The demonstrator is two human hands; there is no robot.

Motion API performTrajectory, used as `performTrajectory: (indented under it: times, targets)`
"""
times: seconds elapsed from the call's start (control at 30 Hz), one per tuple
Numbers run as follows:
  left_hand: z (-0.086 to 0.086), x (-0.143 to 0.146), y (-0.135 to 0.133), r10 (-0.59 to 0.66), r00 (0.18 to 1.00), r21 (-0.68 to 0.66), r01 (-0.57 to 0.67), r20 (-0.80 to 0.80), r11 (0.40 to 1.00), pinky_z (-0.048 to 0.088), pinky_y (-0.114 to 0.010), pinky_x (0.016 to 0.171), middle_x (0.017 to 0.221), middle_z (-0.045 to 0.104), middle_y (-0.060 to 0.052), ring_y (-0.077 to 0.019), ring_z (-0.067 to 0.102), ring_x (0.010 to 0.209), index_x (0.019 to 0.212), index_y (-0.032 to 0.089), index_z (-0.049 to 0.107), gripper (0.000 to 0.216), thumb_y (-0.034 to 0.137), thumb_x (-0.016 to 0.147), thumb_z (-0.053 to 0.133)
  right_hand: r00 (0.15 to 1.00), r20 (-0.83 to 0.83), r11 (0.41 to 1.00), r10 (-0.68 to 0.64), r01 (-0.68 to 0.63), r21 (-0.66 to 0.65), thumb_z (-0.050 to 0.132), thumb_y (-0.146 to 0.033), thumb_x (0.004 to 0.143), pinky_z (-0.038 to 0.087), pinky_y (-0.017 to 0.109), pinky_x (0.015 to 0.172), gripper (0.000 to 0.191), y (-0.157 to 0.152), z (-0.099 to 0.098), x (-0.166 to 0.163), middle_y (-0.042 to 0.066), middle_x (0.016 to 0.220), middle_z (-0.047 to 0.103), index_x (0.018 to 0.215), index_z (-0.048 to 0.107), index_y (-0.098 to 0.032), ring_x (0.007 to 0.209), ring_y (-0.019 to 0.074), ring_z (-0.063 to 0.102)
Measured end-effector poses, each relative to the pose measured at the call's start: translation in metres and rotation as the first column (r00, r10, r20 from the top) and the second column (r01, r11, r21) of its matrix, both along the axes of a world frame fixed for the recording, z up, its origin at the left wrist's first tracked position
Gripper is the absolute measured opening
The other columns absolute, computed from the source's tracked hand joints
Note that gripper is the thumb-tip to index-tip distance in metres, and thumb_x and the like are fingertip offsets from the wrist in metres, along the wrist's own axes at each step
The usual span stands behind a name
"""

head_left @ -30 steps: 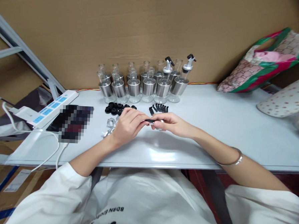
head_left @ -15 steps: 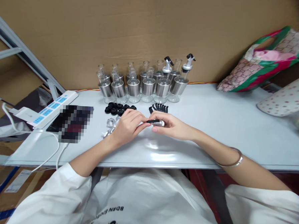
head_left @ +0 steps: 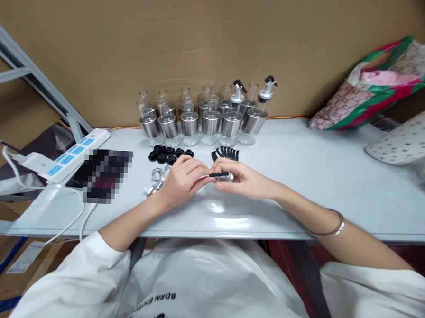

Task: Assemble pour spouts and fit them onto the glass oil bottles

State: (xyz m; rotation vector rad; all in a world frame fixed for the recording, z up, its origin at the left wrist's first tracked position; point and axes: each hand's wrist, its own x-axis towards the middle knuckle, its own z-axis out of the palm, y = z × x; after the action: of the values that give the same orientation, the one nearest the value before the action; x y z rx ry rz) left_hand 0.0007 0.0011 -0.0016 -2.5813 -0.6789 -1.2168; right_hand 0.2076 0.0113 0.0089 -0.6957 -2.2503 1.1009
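Near the table's front, my left hand (head_left: 186, 176) pinches the end of a small black lever (head_left: 220, 174) between thumb and fingers. My right hand (head_left: 245, 179) is closed around a silver pourer spout (head_left: 227, 178), which the lever lies against; whether the two are joined I cannot tell. Just behind my right hand lie several loose black levers (head_left: 229, 153) in a row. Black rubber stoppers (head_left: 163, 154) sit behind my left hand. Silver pourer parts (head_left: 157, 175) lie to its left, partly covered by it.
Several glass bottles with steel sleeves (head_left: 189, 124) stand in rows at the back; two carry pourers (head_left: 267, 88). A power strip (head_left: 79, 154) and a blurred-out dark device (head_left: 104, 177) are at left. A patterned bag (head_left: 358, 98) and a dotted white object (head_left: 406, 136) are at right.
The black lever has shifted slightly downward and turned a little against the silver spout. Both hands stay in nearly the same place; the other parts have not moved.
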Motion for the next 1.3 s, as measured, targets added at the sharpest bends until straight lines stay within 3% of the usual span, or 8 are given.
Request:
performTrajectory:
  times: [0.27, 0.5, 0.77, 1.0, 1.13, 1.3]
  targets:
    - [0.0004, 0.0001, 0.0008, 0.020, 0.999, 0.034, -0.019, -0.033, 0.999, 0.043, -0.029, 0.073, 0.074, 0.070, -0.001, -0.0117, 0.062, 0.068, 0.087, 0.017, 0.061, 0.018, 0.032, 0.092, 0.053, 1.000, -0.023, 1.000, 0.018, -0.018, 0.012, 0.043, -0.060, 0.090, 0.038, 0.033, 0.076, 0.046, -0.0002, 0.0022, -0.0015, 0.003, 0.083, 0.052, 0.088, 0.059, -0.017, 0.081, 0.0171, 0.049]
    - [0.0008, 0.0000, 0.0008, 0.026, 0.998, 0.041, -0.023, -0.057, 0.999, 0.041, -0.028, 0.073, 0.071, 0.069, 0.001, -0.0113, 0.060, 0.065, 0.082, 0.017, 0.058, 0.021, 0.032, 0.094, 0.051, 0.997, -0.072, 0.981, 0.005, -0.019, -0.194, 0.039, -0.053, 0.094, 0.039, 0.028, 0.065, 0.041, -0.0017, -0.0004, -0.0012, 0.001, 0.080, 0.046, 0.079, 0.052, -0.018, 0.072, 0.0134, 0.045]
    - [0.0018, 0.0015, -0.0010, 0.003, 0.999, 0.063, -0.001, -0.041, 0.998, 0.042, -0.028, 0.075, 0.071, 0.069, 0.001, -0.0101, 0.060, 0.064, 0.081, 0.016, 0.058, 0.016, 0.027, 0.091, 0.056, 0.997, -0.070, 0.979, 0.040, -0.053, -0.196, 0.040, -0.060, 0.091, 0.038, 0.027, 0.064, 0.046, -0.0019, 0.0012, -0.0015, 0.000, 0.077, 0.045, 0.076, 0.051, -0.017, 0.070, 0.0131, 0.043]
    - [0.0032, 0.0004, -0.0019, -0.025, 0.999, 0.046, 0.027, -0.030, 0.999, 0.043, -0.028, 0.075, 0.074, 0.070, -0.001, -0.0100, 0.061, 0.066, 0.085, 0.015, 0.061, 0.014, 0.027, 0.090, 0.058, 0.996, -0.061, 0.924, 0.065, -0.083, -0.374, 0.031, -0.064, 0.091, 0.033, 0.026, 0.057, 0.052, -0.0050, 0.0020, 0.0002, -0.001, 0.072, 0.043, 0.077, 0.049, -0.017, 0.061, 0.0109, 0.037]
    - [0.0029, 0.0001, -0.0009, -0.053, 0.998, 0.041, 0.054, -0.028, 0.998, 0.044, -0.028, 0.074, 0.074, 0.070, -0.002, -0.0101, 0.062, 0.067, 0.084, 0.014, 0.061, 0.017, 0.028, 0.091, 0.057, 0.995, -0.041, 0.894, 0.092, -0.101, -0.436, 0.026, -0.057, 0.093, 0.030, 0.026, 0.053, 0.048, -0.0071, 0.0043, -0.0002, -0.002, 0.068, 0.041, 0.078, 0.048, -0.017, 0.055, 0.0097, 0.033]
    - [0.0019, 0.0004, 0.0007, -0.087, 0.996, 0.044, 0.087, -0.018, 0.995, 0.044, -0.026, 0.072, 0.078, 0.071, -0.003, -0.0098, 0.062, 0.069, 0.086, 0.014, 0.061, 0.016, 0.027, 0.092, 0.055, 0.997, -0.028, 0.918, 0.074, -0.079, -0.389, 0.031, -0.035, 0.090, 0.030, 0.025, 0.055, 0.027, -0.0065, 0.0049, -0.0010, 0.000, 0.075, 0.042, 0.077, 0.046, -0.017, 0.062, 0.0108, 0.035]
